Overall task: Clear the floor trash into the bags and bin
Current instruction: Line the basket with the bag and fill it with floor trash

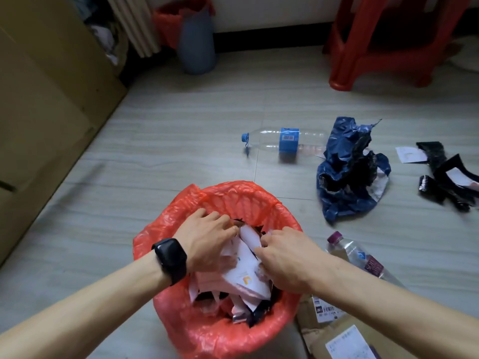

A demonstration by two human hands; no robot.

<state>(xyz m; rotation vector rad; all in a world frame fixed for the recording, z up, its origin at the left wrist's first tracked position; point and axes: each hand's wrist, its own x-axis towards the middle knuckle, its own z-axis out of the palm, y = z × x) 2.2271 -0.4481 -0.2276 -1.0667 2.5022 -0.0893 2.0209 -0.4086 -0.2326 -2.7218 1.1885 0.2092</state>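
Grey floor (181,120), red-lined bin (234,194), left hand (207,239) and right hand (286,260) inside, each grip curled round paper scraps (245,272)

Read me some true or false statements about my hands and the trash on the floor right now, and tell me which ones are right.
1. The left hand and right hand are both on the paper scraps inside the red-lined bin. True.
2. The blue-labelled bottle stands upright. False: it lies on its side on the floor.
3. The crumpled dark blue bag is in the bin. False: it lies on the floor beside that bottle.
4. A black watch sits on the left wrist. True.
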